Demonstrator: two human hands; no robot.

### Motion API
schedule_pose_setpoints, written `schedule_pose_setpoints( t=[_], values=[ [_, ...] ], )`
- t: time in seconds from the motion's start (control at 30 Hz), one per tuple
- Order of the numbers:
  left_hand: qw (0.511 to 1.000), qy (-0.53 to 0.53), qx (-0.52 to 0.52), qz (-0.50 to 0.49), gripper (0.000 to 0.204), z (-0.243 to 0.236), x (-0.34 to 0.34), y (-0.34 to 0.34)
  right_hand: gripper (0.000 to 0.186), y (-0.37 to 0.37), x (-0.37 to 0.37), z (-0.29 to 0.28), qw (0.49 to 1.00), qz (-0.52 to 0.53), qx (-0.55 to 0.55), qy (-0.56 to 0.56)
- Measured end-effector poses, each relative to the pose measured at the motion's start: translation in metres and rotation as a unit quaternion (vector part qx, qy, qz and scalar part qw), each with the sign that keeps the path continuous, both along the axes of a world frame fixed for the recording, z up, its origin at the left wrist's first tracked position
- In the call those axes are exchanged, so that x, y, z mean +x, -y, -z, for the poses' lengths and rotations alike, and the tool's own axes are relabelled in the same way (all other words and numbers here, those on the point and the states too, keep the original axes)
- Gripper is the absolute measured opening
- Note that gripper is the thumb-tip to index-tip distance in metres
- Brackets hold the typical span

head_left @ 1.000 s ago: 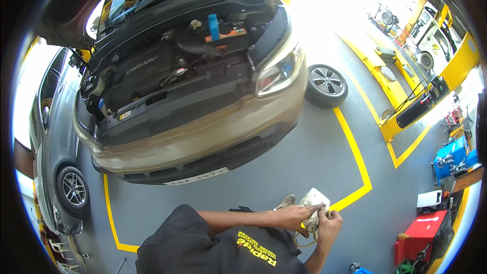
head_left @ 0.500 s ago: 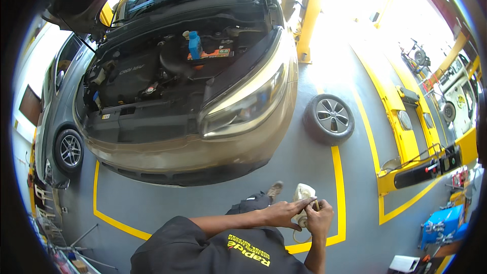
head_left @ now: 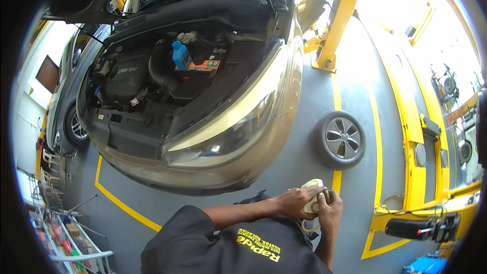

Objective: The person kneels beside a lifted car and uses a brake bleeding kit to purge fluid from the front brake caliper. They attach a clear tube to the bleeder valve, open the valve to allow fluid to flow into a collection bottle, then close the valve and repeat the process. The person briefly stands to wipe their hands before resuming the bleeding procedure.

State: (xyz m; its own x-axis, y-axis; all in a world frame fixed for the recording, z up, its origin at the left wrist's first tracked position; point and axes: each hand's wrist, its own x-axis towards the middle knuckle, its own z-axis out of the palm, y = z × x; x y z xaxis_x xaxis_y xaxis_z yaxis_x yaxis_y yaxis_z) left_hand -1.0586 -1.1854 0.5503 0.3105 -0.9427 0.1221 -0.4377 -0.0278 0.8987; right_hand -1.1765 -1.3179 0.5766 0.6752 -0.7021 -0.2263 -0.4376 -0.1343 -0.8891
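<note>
Strong light is flooding in at the upper right, burning out to white and spreading glare across the floor [head_left: 357,86] there, while the engine bay [head_left: 162,81] at upper left is lying in shadow and straight edges are bending toward the frame's black rim.

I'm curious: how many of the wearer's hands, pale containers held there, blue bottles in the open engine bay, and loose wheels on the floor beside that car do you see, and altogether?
Left hand and right hand: 2
Pale container: 1
Blue bottle: 1
Loose wheel: 1
Total: 5
</note>
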Motion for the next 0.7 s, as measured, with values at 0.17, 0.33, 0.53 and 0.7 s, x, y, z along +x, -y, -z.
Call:
schedule_pose_setpoints(
  t=[0.17, 0.33, 0.53, 0.7],
  values=[
    [0.991, 0.041, -0.059, -0.116, 0.086, 0.035, 0.037, 0.061, 0.027, 0.062, 0.066, 0.008, 0.996, -0.066, -0.041, -0.046],
    [0.973, 0.047, -0.007, -0.227, 0.075, 0.045, 0.081, 0.115, 0.027, 0.132, 0.124, 0.007, 0.987, -0.152, 0.001, 0.045],
    [0.909, 0.030, 0.057, -0.411, 0.059, 0.042, 0.119, 0.208, 0.041, 0.240, 0.205, -0.001, 0.942, -0.332, 0.048, 0.028],
    [0.855, -0.003, 0.073, -0.514, 0.048, 0.033, 0.149, 0.275, 0.036, 0.311, 0.257, 0.008, 0.903, -0.427, -0.004, 0.052]
  ],
)
